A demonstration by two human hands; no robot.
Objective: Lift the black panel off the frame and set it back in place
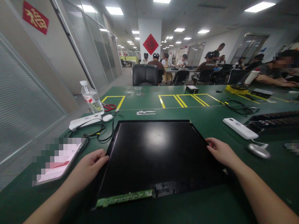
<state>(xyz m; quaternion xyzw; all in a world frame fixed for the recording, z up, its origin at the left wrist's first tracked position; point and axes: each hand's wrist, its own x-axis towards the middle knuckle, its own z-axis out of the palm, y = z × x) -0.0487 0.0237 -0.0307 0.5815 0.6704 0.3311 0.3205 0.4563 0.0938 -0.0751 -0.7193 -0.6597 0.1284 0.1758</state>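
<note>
A black flat screen panel (pixel 158 152) lies in front of me, with a bright ceiling reflection on its glossy face. Along its near edge runs a green circuit board strip (pixel 126 198), beside a dark film-like piece (pixel 171 189). My left hand (pixel 92 163) is closed on the panel's left edge, thumb on top and fingers curled. At the right edge, my right hand (pixel 218 151) pinches the frame between thumb and fingers. The undersides of the fingers are hidden, and whether the panel touches the table is not clear.
On the green table (pixel 144 102) stand a water bottle (pixel 91 98) and a plastic cup (pixel 138 91). Red-handled scissors (pixel 109 107), black cables (pixel 99 130) and a phone-like device (pixel 62 163) lie left. A white power bank (pixel 240 128) lies right. Several people sit beyond.
</note>
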